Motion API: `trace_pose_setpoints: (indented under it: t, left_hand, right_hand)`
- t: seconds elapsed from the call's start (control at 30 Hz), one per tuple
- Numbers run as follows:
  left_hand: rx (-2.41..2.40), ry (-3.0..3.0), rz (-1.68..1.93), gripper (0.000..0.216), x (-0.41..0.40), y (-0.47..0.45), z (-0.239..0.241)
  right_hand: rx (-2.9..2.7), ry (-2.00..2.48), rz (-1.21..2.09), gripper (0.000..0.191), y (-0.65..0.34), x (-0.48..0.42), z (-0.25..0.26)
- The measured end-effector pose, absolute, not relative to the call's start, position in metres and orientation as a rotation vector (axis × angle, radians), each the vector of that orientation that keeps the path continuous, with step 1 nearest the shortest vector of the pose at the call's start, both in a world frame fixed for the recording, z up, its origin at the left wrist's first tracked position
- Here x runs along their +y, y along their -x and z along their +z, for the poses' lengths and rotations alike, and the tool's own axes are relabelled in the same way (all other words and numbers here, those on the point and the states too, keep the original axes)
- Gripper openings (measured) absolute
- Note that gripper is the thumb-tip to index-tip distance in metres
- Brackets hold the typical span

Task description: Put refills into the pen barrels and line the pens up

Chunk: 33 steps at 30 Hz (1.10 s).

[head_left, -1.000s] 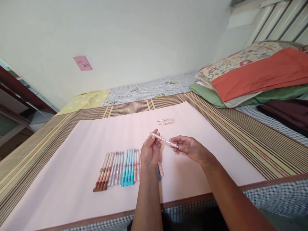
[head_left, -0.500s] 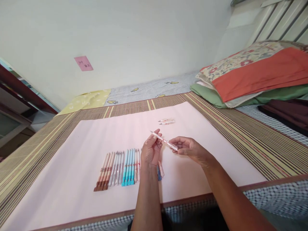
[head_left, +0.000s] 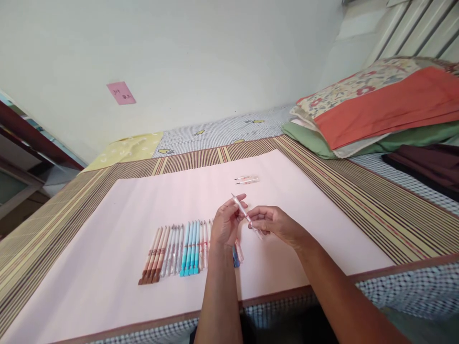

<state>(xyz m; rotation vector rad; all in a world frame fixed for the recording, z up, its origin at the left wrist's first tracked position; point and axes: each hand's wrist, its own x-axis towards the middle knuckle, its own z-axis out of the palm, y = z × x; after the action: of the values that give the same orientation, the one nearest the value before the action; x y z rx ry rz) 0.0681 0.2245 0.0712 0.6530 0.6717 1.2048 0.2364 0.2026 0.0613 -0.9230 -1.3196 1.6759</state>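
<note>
A white pen with reddish markings is held between both hands above the pale pink sheet, its tip pointing up and to the left. My left hand grips it near the tip. The fingers of my right hand close round its lower part. Left of my hands lie several pens in a row: brown-and-peach pens, clear ones, blue pens and white-red pens. My left wrist partly hides the row. Thin refills or pen parts lie farther back.
The sheet rests on a striped mat. At the right are a stacked floral-and-orange pillow and dark folded cloth. A yellow cloth lies by the wall, which bears a pink note.
The pen has turned steeper, its tip shifting right. My right hand has moved slightly left and grips it farther up, with the lower end now sticking out below the fingers.
</note>
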Motion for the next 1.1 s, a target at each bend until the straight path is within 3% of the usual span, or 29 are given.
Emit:
trace_pose_setpoints:
  t: [0.6, 0.77, 0.9, 1.1]
  left_hand:
    - [1.032, -0.887, 1.223, 0.025, 0.230, -0.070, 0.061]
    - [1.246, -0.912, 1.331, 0.023, 0.234, -0.058, 0.062]
    - [1.215, -0.723, 1.461, 0.029, 0.235, -0.047, 0.066]
    - [1.121, -0.670, 1.463, 0.029, 0.236, -0.044, 0.060]
  right_hand:
    - [-1.373, 1.124, 1.518, 0.039, -0.224, 0.202, 0.054]
    - [-1.446, 1.170, 1.611, 0.037, -0.223, 0.197, 0.051]
    - [-1.539, 1.273, 1.659, 0.033, -0.219, 0.190, 0.048]
    - [-1.613, 1.438, 1.483, 0.033, -0.206, 0.187, 0.042]
